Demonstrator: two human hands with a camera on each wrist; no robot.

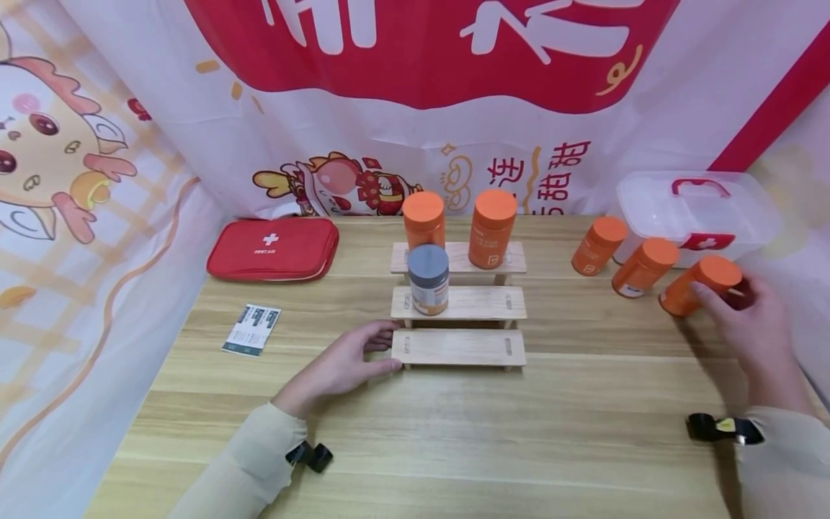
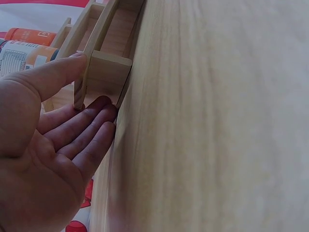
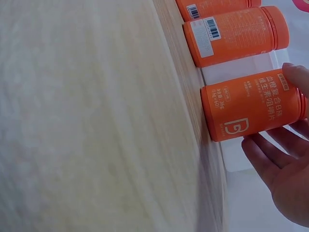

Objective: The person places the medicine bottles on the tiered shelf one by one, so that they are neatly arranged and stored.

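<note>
The right hand [image 1: 755, 321] was partly closed round an orange bottle [image 1: 690, 292], thumb on its near left side and fingers on its right. That bottle stood on the right of the table [image 1: 454, 447], the rightmost and nearest of three; the middle bottle [image 1: 645, 268] and the left bottle [image 1: 598, 246] ran off to the far left of it. A clear box [image 1: 707, 205] sat just behind them.

The left hand [image 1: 350, 358] was half open at the left end of a wooden rack [image 1: 459, 347], holding the near step lightly, thumb at its near edge and index finger at its far edge; the other fingers were loosely extended. A grey-lidded jar [image 1: 429, 285] stood on the middle step, and two orange bottles [image 1: 493, 231] stood apart on the far step. Farther left lay a red pouch [image 1: 272, 249] and, nearer, a card [image 1: 253, 330].
</note>
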